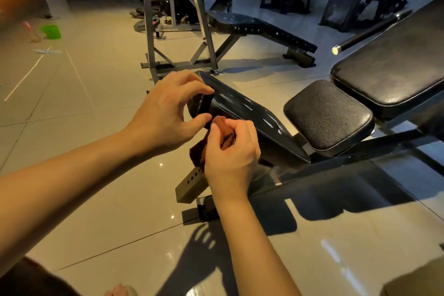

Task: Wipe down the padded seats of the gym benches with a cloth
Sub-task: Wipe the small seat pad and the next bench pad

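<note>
The right hand [231, 151] grips the bunched cloth [198, 155] against the left end of the narrow padded seat [247, 113], whose length runs rightward toward the square pad [329, 115]; the left hand [165, 113] curls around that end, but I cannot tell if it grips.
</note>
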